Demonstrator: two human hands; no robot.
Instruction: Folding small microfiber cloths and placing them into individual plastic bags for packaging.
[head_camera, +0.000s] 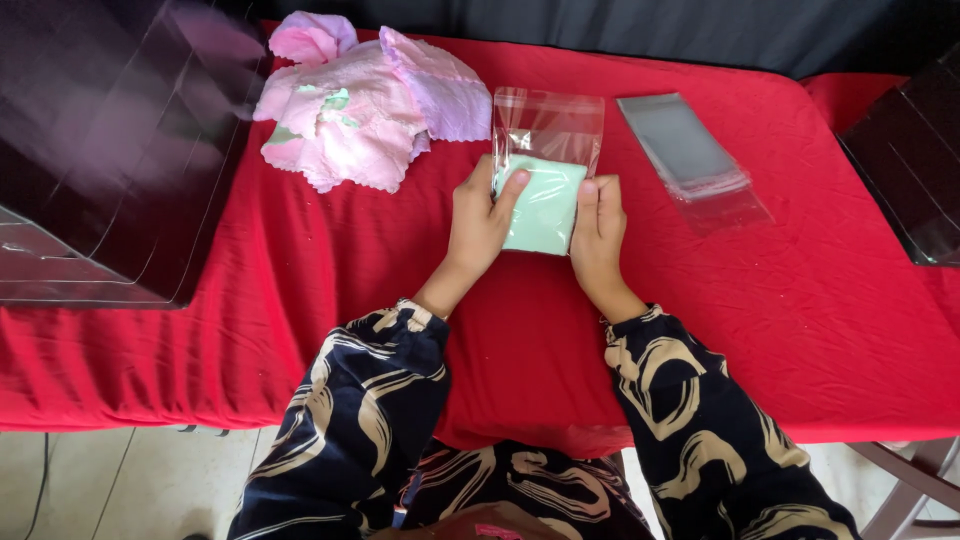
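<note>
A folded pale green cloth (545, 210) lies on the red tablecloth (300, 270), partly inside a clear plastic bag (550, 125) whose far end is empty. My left hand (478, 225) grips the left side of the cloth and bag, thumb on top of the green cloth. My right hand (598, 235) holds the right edge of the same cloth and bag. Both wrists come out of dark sleeves with a tan pattern.
A heap of pink and lilac cloths (360, 100) lies at the back left. A stack of clear plastic bags (690, 155) lies to the right. Clear plastic boxes stand at the left (100, 150) and right edge (915, 150).
</note>
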